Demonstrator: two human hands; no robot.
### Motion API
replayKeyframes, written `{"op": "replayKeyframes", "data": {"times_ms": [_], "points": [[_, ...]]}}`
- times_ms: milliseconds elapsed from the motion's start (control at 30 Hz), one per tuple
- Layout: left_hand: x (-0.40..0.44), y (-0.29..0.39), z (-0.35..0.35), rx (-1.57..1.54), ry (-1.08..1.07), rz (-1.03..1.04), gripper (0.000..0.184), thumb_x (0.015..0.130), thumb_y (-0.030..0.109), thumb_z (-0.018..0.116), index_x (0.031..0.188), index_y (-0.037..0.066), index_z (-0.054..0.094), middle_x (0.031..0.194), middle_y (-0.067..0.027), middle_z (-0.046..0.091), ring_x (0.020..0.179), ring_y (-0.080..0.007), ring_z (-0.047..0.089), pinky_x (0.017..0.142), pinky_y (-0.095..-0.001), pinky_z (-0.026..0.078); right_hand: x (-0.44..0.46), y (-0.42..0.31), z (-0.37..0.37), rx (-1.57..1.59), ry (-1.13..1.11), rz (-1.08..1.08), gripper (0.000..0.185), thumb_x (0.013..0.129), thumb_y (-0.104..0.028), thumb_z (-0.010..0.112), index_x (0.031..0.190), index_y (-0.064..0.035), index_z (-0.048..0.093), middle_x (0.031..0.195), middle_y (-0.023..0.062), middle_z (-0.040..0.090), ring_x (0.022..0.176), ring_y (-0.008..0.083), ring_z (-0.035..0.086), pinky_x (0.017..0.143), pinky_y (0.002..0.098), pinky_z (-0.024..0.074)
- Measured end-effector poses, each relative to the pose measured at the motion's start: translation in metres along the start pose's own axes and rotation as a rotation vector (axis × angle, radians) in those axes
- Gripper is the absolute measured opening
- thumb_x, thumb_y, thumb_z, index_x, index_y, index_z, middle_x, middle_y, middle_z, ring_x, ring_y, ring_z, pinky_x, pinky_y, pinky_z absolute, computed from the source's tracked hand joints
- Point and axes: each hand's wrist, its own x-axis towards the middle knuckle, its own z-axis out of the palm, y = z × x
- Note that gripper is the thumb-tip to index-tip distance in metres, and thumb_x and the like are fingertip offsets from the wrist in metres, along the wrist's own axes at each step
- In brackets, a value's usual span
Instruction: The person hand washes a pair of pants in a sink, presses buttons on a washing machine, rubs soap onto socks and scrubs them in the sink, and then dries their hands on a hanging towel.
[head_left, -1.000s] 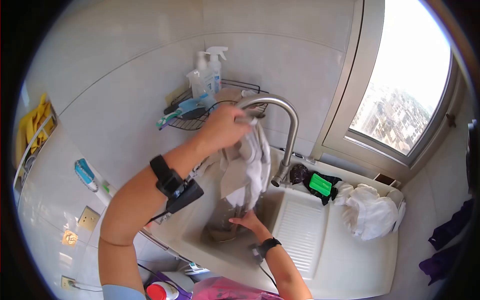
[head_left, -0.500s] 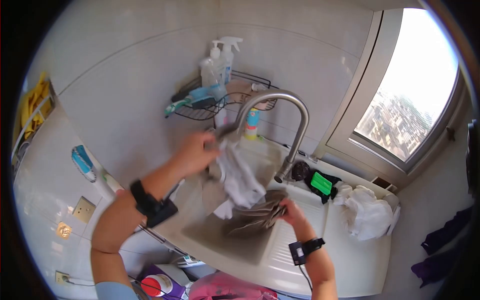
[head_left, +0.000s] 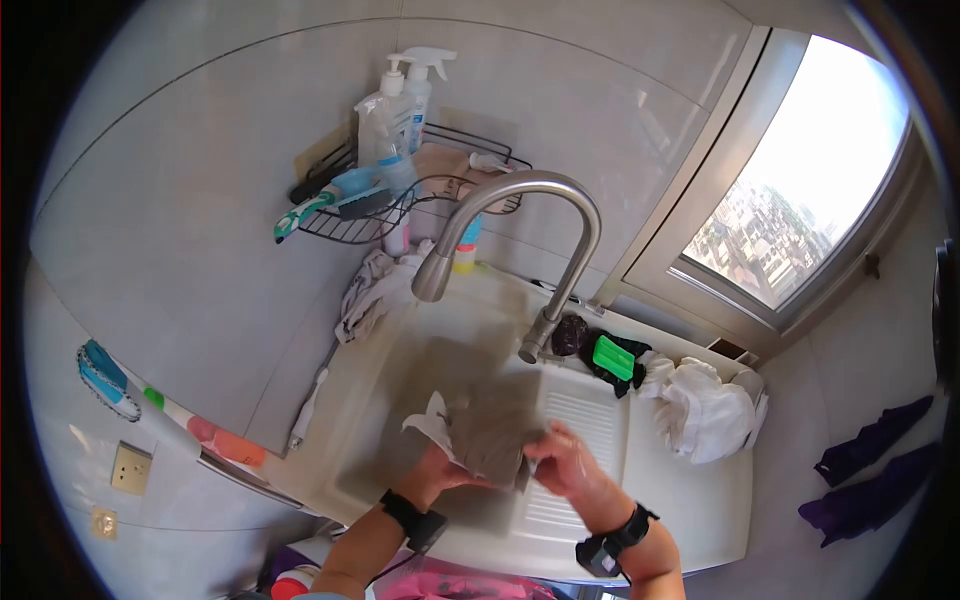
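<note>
"Where do we have the grey-brown cloth (head_left: 492, 436)?"

"Over the near part of the sink basin (head_left: 385, 415), between our two hands. It's blurred, so we can't make out its folds."

"And our left hand (head_left: 444, 474)?"

"At the cloth's 8 o'clock, part open, its fingers running beneath the lower edge and supporting it. The fingertips are hidden. A white piece of fabric (head_left: 432, 426) sticks up just above that hand, at the cloth's 9 o'clock."

"Our right hand (head_left: 566, 460)?"

"At 4 o'clock, mostly closed, fingers curled at the cloth's side edge. It's too blurred for us to tell how firmly they grip."

"What do we see around them?"

"From the cloth, the ribbed drainboard (head_left: 592, 425) lies at 3 o'clock, and farther that way sits a white fabric bundle (head_left: 705, 412). At 2 o'clock we have a green plastic piece (head_left: 613, 357) on black material (head_left: 622, 385). The steel faucet (head_left: 592, 235) has its base at 1 o'clock and its wide spout end at 11. Beyond the spout, also towards 11, a pale crumpled cloth (head_left: 375, 292) lies against the wall."
</note>
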Motion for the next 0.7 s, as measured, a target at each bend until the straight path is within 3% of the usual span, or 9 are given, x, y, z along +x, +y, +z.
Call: {"op": "replayKeyframes", "data": {"times_ms": [67, 133, 233, 300, 433, 533, 567, 667, 700], "points": [[0.029, -0.02, -0.04, -0.293, 0.097, 0.186, 0.05, 0.085, 0.048, 0.04, 0.116, 0.008, 0.045, 0.11, -0.0095, 0.051, 0.099, -0.0243, 0.051, 0.08, -0.0443, 0.044, -0.009, 0.031, -0.027, -0.061, -0.022, 0.099, 0.03, 0.071, 0.003, 0.05, 0.1, -0.0012, 0.056, 0.1, 0.0114, 0.057, 0.095, 0.0211, 0.054, 0.079, 0.0292, 0.0429], [0.026, -0.022, -0.038, 0.417, 0.02, 0.515, 0.029, 0.086, 0.031, 0.047, 0.1, 0.006, 0.051, 0.091, -0.0042, 0.053, 0.079, -0.0137, 0.053, 0.068, -0.0294, 0.047, -0.02, 0.055, -0.056, -0.148, 0.088, 0.096, 0.038, 0.07, -0.003, 0.05, 0.107, 0.0048, 0.05, 0.104, 0.015, 0.056, 0.097, 0.0247, 0.054, 0.085, 0.0363, 0.0424], [0.044, 0.002, -0.056, 0.638, -0.03, 0.561, 0.024, 0.083, 0.025, 0.048, 0.096, 0.007, 0.053, 0.09, -0.006, 0.054, 0.08, -0.0157, 0.053, 0.067, -0.0306, 0.045, -0.041, 0.06, -0.104, 0.226, 0.242, 0.058, 0.045, 0.07, -0.007, 0.051, 0.112, 0.0081, 0.045, 0.107, 0.0172, 0.054, 0.099, 0.0266, 0.054, 0.089, 0.0399, 0.0414], [0.051, -0.005, -0.062, 0.509, -0.033, 0.62, 0.024, 0.081, 0.023, 0.049, 0.097, 0.006, 0.054, 0.095, -0.0084, 0.055, 0.088, -0.0186, 0.053, 0.076, -0.0319, 0.044, -0.043, 0.014, -0.114, 0.145, 0.027, -0.184, 0.044, 0.075, -0.011, 0.053, 0.114, 0.0058, 0.044, 0.109, 0.0162, 0.054, 0.101, 0.0268, 0.053, 0.092, 0.0399, 0.0398], [0.006, 0.005, 0.008, 0.345, 0.096, 0.139, 0.04, 0.078, 0.025, 0.051, 0.113, 0.007, 0.047, 0.113, -0.0086, 0.051, 0.106, -0.019, 0.048, 0.092, -0.0343, 0.038, 0.019, 0.013, -0.18, 0.042, 0.396, -0.339, 0.04, 0.082, -0.023, 0.055, 0.112, 0.0023, 0.046, 0.104, 0.0116, 0.055, 0.096, 0.0248, 0.054, 0.087, 0.0397, 0.0424], [0.03, -0.001, 0.006, -0.552, -0.42, -0.17, 0.037, 0.084, 0.03, 0.047, 0.113, 0.008, 0.051, 0.115, -0.009, 0.052, 0.11, -0.0246, 0.046, 0.094, -0.0443, 0.036, 0.062, 0.08, -0.225, 0.187, 0.516, -0.13, 0.035, 0.087, -0.026, 0.049, 0.114, -0.0036, 0.047, 0.109, 0.01, 0.053, 0.1, 0.0211, 0.052, 0.086, 0.0357, 0.043], [0.015, 0.0, 0.025, -0.341, -0.263, -0.061, 0.035, 0.084, 0.026, 0.047, 0.114, 0.008, 0.049, 0.118, -0.0086, 0.048, 0.112, -0.0244, 0.044, 0.093, -0.0437, 0.037, 0.086, 0.134, -0.273, -0.039, 0.356, -0.178, 0.037, 0.088, -0.024, 0.046, 0.12, -0.0051, 0.043, 0.114, 0.0094, 0.05, 0.104, 0.0196, 0.05, 0.087, 0.0331, 0.0417], [-0.029, -0.002, 0.062, 0.184, 0.068, 0.215, 0.031, 0.081, 0.011, 0.052, 0.111, 0.008, 0.052, 0.128, -0.0074, 0.038, 0.115, -0.0268, 0.039, 0.088, -0.0419, 0.04, 0.088, 0.13, -0.171, -0.765, 0.011, -0.435, 0.044, 0.09, -0.032, 0.04, 0.125, -0.0052, 0.037, 0.12, 0.0077, 0.045, 0.107, 0.0191, 0.045, 0.091, 0.0324, 0.038], [-0.033, -0.002, 0.059, 0.581, 0.019, 0.336, 0.033, 0.083, 0.014, 0.05, 0.115, 0.007, 0.049, 0.125, -0.0072, 0.041, 0.113, -0.0252, 0.041, 0.089, -0.0394, 0.039, 0.078, 0.118, -0.137, -0.501, 0.026, -0.367, 0.047, 0.09, -0.036, 0.038, 0.125, -0.006, 0.036, 0.121, 0.0075, 0.045, 0.108, 0.0192, 0.045, 0.092, 0.0331, 0.0375]]}}
